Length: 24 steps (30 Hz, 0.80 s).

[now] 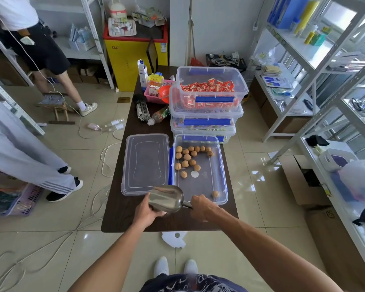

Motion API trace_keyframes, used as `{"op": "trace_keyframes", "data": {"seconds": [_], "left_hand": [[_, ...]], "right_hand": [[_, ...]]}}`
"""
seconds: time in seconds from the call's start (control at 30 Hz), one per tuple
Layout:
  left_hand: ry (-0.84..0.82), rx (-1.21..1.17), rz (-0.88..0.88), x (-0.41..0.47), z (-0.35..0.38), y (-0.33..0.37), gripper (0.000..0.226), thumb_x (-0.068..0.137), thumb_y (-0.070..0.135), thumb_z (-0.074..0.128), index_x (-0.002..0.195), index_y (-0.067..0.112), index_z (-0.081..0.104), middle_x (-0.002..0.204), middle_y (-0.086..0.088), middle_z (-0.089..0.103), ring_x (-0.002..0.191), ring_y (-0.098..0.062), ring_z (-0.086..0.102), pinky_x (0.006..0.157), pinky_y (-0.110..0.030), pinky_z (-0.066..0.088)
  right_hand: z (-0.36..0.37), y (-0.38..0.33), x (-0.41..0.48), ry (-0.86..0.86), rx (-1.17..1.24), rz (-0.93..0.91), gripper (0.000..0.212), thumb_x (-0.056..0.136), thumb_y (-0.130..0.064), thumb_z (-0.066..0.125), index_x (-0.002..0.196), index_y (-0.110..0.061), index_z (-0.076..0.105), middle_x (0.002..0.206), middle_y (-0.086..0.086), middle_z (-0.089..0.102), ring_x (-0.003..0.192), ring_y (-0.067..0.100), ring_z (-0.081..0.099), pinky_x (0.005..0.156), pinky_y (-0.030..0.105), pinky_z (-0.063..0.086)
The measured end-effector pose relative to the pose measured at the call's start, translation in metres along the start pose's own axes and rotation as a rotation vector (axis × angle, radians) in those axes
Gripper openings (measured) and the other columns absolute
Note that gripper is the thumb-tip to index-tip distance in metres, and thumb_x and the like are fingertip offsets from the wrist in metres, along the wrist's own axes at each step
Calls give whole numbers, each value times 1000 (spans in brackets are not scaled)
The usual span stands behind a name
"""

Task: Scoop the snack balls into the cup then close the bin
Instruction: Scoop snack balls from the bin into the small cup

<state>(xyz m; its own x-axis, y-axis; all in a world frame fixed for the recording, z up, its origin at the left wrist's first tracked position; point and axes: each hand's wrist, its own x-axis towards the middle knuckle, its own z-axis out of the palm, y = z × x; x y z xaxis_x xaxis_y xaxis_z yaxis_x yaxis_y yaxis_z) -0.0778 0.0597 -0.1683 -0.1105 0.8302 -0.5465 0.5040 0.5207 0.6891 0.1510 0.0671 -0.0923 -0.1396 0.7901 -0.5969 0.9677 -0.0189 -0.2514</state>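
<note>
While snack balls (187,158) cluster at 11 o'clock inside the lidless bin (222,171), its lid (145,163) beside it, the left hand (149,211) cups a metal scoop (167,199); right hand (202,207) fingers clamp its handle.

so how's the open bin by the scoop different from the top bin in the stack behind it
The open bin sits directly on the table, while the top stacked bin rests on two other bins. The open bin holds a few loose round brown snack balls; the top stacked bin holds many red wrapped packets. Both are clear plastic, lidless, with blue latches.
</note>
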Motion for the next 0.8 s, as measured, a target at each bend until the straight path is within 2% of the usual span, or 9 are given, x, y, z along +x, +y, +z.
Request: {"op": "trace_keyframes", "data": {"seconds": [0.1,0.23,0.33,0.47,0.57,0.67,0.73,0.8], "left_hand": [[-3,12,27,-9,-1,5,94,63,28,98,146,24,52,132,-2,67,124,-27,64,99,-35,49],[-5,-21,10,-11,-1,6,94,63,26,98,145,26,53,137,-4,66,125,-28,65,104,-39,51],[-7,-2,14,-9,-2,6,97,62,30,99,146,27,51,137,-4,66,124,-28,65,105,-42,51],[-1,-19,-23,-5,-2,2,96,60,24,100,143,27,53,132,-2,69,125,-28,64,105,-41,51],[3,9,-15,-1,-1,2,96,60,28,99,143,25,52,128,-1,69,120,-27,67,99,-37,52],[8,-43,-48,-2,1,6,91,63,17,98,142,25,54,130,-3,69,125,-29,64,106,-42,51],[-4,3,-23,-3,1,7,96,64,25,98,148,27,51,138,-2,65,131,-29,59,108,-42,47],[-1,23,-6,-3,0,7,101,64,28,98,152,28,47,146,-3,60,135,-29,55,108,-42,45]], "right_hand": [[-4,-1,0,68,113,21,10,85,-17,51,89,-9,57,86,9,58,69,27,59,55,32,46],[-1,-2,-5,22,80,69,19,86,-14,52,101,-6,61,95,14,63,72,29,58,57,34,46],[1,-4,-5,47,127,57,11,85,-14,51,92,-9,58,88,10,59,71,28,61,52,31,46],[8,-4,-7,21,106,60,23,87,-13,52,104,-2,62,90,13,62,70,26,58,44,27,39],[12,-10,-6,49,155,50,25,87,-12,50,103,0,65,92,16,65,72,28,60,56,32,48],[18,-8,-1,41,174,61,26,86,-15,52,104,-2,65,96,16,67,79,30,67,59,32,51],[18,-4,1,67,285,134,27,86,-14,53,108,-2,63,99,14,63,79,28,63,60,33,49],[12,4,6,139,418,239,31,86,-17,55,113,-1,58,106,15,58,85,30,59,68,34,48]]}}
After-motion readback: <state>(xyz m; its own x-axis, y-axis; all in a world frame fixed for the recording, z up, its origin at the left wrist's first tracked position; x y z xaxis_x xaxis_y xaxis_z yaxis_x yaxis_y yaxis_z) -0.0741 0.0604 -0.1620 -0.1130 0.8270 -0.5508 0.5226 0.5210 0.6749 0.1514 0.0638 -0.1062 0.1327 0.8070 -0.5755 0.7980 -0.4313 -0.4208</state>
